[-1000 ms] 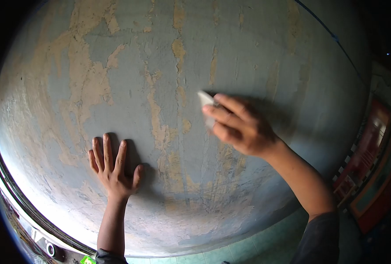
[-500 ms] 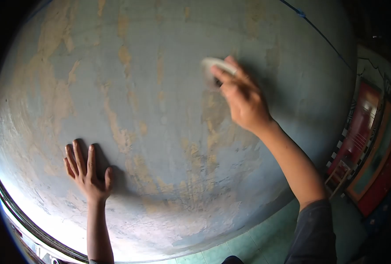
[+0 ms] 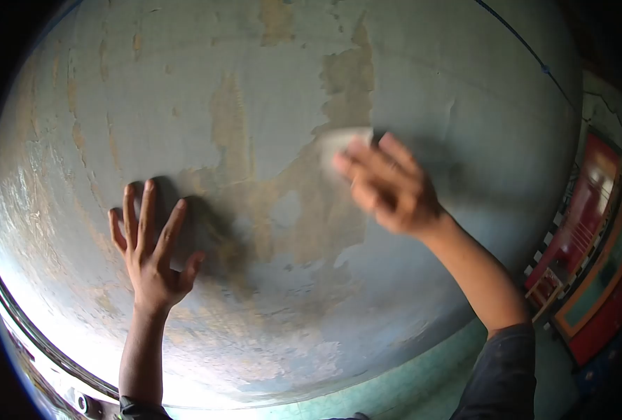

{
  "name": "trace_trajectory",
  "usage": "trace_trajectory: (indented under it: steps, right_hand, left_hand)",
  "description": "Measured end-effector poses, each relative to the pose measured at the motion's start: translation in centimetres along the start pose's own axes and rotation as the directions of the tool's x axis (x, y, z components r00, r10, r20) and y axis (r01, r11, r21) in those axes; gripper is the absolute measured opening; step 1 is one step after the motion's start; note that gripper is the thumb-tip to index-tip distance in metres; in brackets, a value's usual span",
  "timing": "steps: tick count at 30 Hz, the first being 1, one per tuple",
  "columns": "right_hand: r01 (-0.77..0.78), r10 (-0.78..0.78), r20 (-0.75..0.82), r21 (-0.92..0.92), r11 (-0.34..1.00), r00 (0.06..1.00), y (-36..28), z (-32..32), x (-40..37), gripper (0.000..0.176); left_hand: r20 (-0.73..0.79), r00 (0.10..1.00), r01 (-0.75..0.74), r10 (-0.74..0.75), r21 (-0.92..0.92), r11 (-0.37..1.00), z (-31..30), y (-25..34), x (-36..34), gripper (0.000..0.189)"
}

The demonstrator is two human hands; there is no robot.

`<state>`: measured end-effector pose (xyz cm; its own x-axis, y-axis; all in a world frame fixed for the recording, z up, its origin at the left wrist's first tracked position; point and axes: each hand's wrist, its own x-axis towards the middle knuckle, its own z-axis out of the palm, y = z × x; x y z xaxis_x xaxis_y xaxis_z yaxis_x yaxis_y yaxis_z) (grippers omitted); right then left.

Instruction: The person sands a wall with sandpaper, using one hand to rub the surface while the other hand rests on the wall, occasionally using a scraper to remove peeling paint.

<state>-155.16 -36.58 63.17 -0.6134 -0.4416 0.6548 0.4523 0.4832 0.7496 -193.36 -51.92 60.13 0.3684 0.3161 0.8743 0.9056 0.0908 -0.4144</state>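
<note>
A large grey-painted wall (image 3: 283, 119) fills most of the view, with brownish bare patches (image 3: 346, 84) where the paint is gone. My left hand (image 3: 153, 255) lies flat against it at the left, fingers spread and nothing held. Over the middle right, my right hand (image 3: 391, 185) has its fingers closed on a pale flat pad (image 3: 339, 143). Motion blurs the pad, and its exact kind does not show. It lies close against the wall, beside the lower end of a tall bare patch.
A dark blue cord (image 3: 514, 31) runs across the upper right corner. Red and orange wooden furniture (image 3: 584, 210) stands beyond the wall's right edge. Green floor tiles (image 3: 409, 371) show along the bottom, and bright light comes in at the lower left.
The view has shifted to a different stretch of wall with larger bare patches. In the view, my right hand with the pad is lower, and my left hand sits higher, still flat.
</note>
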Motion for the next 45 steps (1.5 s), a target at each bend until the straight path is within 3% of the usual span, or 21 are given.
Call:
trace_trajectory:
  steps: [3,4,7,10,13,14,17,18,21,24,28,31,32,34,37,38,40,43,45]
  right_hand:
    - [-0.080,0.078,0.014,0.139,0.987,0.997,4.3,-0.9,-2.8,0.015]
    - [-0.129,0.129,-0.006,-0.010,0.992,0.992,6.8,-2.2,-3.4,0.018]
    - [-0.361,0.332,-0.228,-0.101,0.927,0.915,11.1,-2.7,-5.9,0.026]
    - [-0.016,0.019,-0.035,0.087,0.996,0.999,7.6,-2.5,-7.5,0.025]
    - [0.142,-0.158,0.065,0.198,0.970,0.985,7.4,-2.6,-9.0,0.027]
    - [0.124,-0.130,0.037,0.124,0.984,0.991,9.3,-3.0,-8.8,0.026]
    - [-0.243,0.235,-0.153,-0.033,0.970,0.960,13.3,-3.6,-8.1,0.023]
    - [-0.257,0.241,-0.167,-0.081,0.963,0.956,13.2,-3.5,-8.0,0.019]
    - [-0.015,0.019,-0.044,0.096,0.995,0.999,9.2,-3.1,-8.6,0.019]
    - [0.040,-0.048,0.020,0.293,0.955,0.999,7.1,-2.5,-10.4,0.020]
    - [-0.099,0.101,-0.040,0.032,0.995,0.994,12.4,-3.6,-10.0,0.025]
    - [-0.328,0.321,-0.202,0.000,0.945,0.925,14.0,-3.3,-9.3,0.028]
    - [-0.328,0.322,-0.180,-0.007,0.945,0.930,12.4,-3.0,-9.2,0.030]
    - [-0.030,0.043,-0.074,0.171,0.985,0.996,8.3,-2.1,-9.4,0.033]
    - [0.131,-0.149,0.023,0.356,0.925,0.988,6.2,-1.3,-10.1,0.041]
    - [0.135,-0.142,0.017,0.230,0.964,0.990,8.1,-1.6,-9.8,0.040]
    - [-0.067,0.067,-0.039,-0.007,0.998,0.997,11.9,-3.2,-7.9,0.038]
    - [-0.486,0.470,-0.191,-0.048,0.872,0.862,14.7,-4.1,-7.9,0.039]
    - [-0.457,0.444,-0.149,-0.067,0.887,0.884,12.0,-3.3,-9.1,0.042]
  left_hand:
    - [0.024,0.998,-0.052,0.052,0.014,0.999,0.7,4.2,2.7,0.064]
    - [0.038,0.998,-0.058,0.059,-0.014,0.998,0.5,5.6,3.7,0.065]
    - [0.082,0.995,-0.060,0.061,-0.008,0.998,0.8,9.1,6.2,0.068]
    - [0.068,0.995,-0.066,0.068,-0.042,0.997,1.0,11.8,8.2,0.071]
    - [0.073,0.995,-0.063,0.066,-0.042,0.997,1.0,13.5,9.0,0.073]
    - [0.090,0.994,-0.054,0.057,-0.035,0.998,0.9,14.0,9.3,0.073]
    - [0.122,0.991,-0.049,0.050,-0.015,0.999,0.5,14.4,10.3,0.075]
    - [0.130,0.990,-0.049,0.050,-0.006,0.999,0.3,14.4,10.7,0.076]
    - [0.130,0.990,-0.054,0.052,0.012,0.998,-0.1,14.3,12.0,0.077]
    - [0.101,0.993,-0.071,0.069,0.015,0.997,0.4,14.4,13.1,0.077]
    - [0.046,0.996,-0.071,0.072,-0.017,0.997,1.3,14.5,14.1,0.079]
    - [0.023,0.994,-0.107,0.108,-0.003,0.994,1.8,14.3,15.0,0.080]
    - [0.030,0.991,-0.131,0.131,-0.007,0.991,1.9,14.2,15.4,0.079]
    - [0.047,0.981,-0.185,0.186,-0.024,0.982,1.5,13.9,16.7,0.079]
    - [0.049,0.960,-0.275,0.275,-0.013,0.961,1.3,13.2,18.3,0.073]
    - [0.035,0.958,-0.283,0.284,-0.015,0.959,1.4,12.9,18.6,0.074]
    - [0.021,0.952,-0.303,0.304,-0.024,0.953,1.7,12.6,18.6,0.074]
    - [0.042,0.961,-0.273,0.275,-0.047,0.961,1.6,13.1,17.1,0.073]
    - [0.052,0.967,-0.246,0.250,-0.066,0.967,2.0,13.4,15.1,0.073]
